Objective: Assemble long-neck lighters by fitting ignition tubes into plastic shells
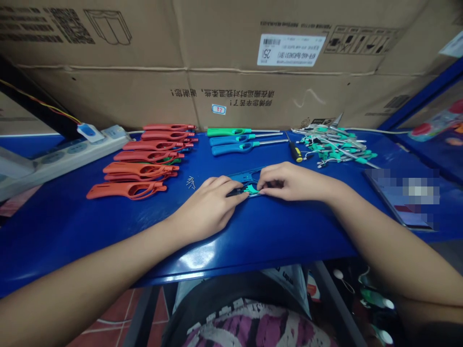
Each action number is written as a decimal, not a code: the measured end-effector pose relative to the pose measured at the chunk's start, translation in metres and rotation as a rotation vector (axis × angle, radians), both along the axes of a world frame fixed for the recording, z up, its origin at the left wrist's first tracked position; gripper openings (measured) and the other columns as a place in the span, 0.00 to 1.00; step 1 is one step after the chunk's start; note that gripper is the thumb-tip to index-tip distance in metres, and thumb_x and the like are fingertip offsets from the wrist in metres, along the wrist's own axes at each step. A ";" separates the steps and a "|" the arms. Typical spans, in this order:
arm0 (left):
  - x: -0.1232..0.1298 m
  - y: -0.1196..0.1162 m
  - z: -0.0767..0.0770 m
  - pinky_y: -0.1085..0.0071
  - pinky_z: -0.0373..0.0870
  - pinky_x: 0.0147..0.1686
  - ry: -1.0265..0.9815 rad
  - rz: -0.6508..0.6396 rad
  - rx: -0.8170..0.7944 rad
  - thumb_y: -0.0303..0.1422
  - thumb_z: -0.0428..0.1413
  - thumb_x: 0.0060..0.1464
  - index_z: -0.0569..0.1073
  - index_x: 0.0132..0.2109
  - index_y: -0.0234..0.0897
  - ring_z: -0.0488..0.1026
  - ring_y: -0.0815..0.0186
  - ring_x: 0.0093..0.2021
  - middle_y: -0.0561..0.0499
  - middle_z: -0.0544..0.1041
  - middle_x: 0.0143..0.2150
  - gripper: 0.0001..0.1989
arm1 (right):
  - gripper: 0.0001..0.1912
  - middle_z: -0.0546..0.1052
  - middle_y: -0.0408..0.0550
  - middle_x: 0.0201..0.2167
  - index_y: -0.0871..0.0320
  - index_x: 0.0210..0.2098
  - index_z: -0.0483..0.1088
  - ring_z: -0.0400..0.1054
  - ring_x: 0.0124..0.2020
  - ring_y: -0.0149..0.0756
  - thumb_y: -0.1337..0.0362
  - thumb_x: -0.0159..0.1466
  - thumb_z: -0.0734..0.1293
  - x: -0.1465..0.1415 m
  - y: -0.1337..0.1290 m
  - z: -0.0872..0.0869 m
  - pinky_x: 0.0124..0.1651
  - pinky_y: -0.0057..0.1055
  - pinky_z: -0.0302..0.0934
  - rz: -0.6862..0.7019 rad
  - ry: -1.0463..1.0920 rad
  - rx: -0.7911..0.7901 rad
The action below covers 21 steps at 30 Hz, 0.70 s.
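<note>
At the middle of the blue table, a lighter's inner assembly (251, 189) with a green collar and a short dark part lies between my hands. My left hand (213, 205) pinches its dark end with thumb and index finger. My right hand (285, 182) closes its fingertips on the other end, by the green collar and metal tube, which the fingers partly hide. Just behind the fingertips, touching or very near them, is a blue lighter handle shell (237, 177). Small screws (190, 182) lie in a loose pile left of my left hand.
Red and orange lighter handles (126, 190) line the left. Blue and green long lighters (231, 148) lie at the back, beside a yellow-black screwdriver (296, 153) and a heap of green-collared metal tubes (340, 144). A phone (401, 202) lies right, a power strip (65, 154) left. Cardboard (231, 86) stands behind.
</note>
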<state>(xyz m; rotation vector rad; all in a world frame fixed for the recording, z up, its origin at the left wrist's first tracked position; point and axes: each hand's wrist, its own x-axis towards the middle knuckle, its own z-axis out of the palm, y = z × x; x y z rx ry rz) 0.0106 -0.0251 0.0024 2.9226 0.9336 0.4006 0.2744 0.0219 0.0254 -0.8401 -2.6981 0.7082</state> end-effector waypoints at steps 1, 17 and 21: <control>0.000 0.001 0.000 0.54 0.68 0.53 -0.004 0.002 -0.010 0.27 0.48 0.67 0.74 0.61 0.41 0.70 0.52 0.57 0.42 0.75 0.59 0.19 | 0.07 0.77 0.47 0.34 0.59 0.39 0.77 0.68 0.31 0.30 0.67 0.66 0.66 0.000 0.000 0.000 0.34 0.27 0.61 0.005 0.005 -0.003; -0.005 0.003 0.008 0.56 0.76 0.50 -0.084 0.051 -0.036 0.31 0.55 0.63 0.72 0.62 0.35 0.76 0.54 0.50 0.43 0.80 0.52 0.21 | 0.09 0.71 0.56 0.52 0.57 0.42 0.76 0.65 0.54 0.48 0.69 0.65 0.65 0.023 0.020 -0.008 0.57 0.46 0.62 -0.148 -0.166 0.315; -0.006 0.008 0.002 0.58 0.74 0.54 -0.146 0.034 -0.104 0.27 0.55 0.64 0.72 0.61 0.34 0.75 0.56 0.52 0.43 0.80 0.52 0.19 | 0.06 0.72 0.55 0.49 0.58 0.39 0.73 0.67 0.51 0.46 0.69 0.65 0.64 0.023 0.019 -0.006 0.56 0.43 0.62 -0.141 -0.184 0.257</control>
